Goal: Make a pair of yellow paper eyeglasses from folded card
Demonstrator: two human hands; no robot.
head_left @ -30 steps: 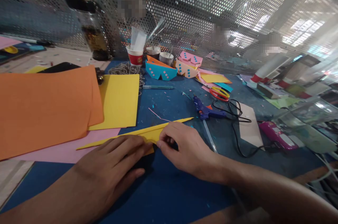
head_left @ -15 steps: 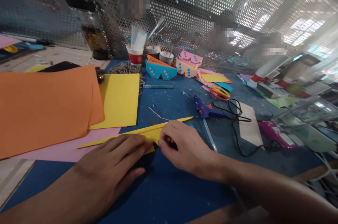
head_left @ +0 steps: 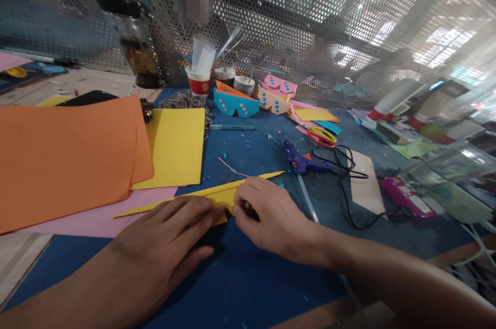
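A folded piece of yellow paper (head_left: 226, 198) lies across the blue tabletop, with long pointed ends to the left and right. My left hand (head_left: 170, 238) rests flat over its left part, fingers stretched out and thumb apart. At its near edge, the curled fingers of my right hand (head_left: 271, 215) pinch the paper between thumb and index finger. Both hands hide part of the fold. Beyond the left hand are a yellow sheet (head_left: 176, 151), an orange sheet (head_left: 65, 158) and a pink sheet (head_left: 104, 213).
A blue glue gun (head_left: 300, 159) with a black cord lies right of centre, near scissors (head_left: 322, 136) and a clear glue stick (head_left: 308, 199). Folded paper glasses (head_left: 236, 104), a paper cup (head_left: 199, 82) and a jar (head_left: 135, 50) stand at the back before a perforated metal screen (head_left: 263, 9).
My hands and the yellow paper stay almost exactly where they were. Behind the screen, a person has shifted slightly.
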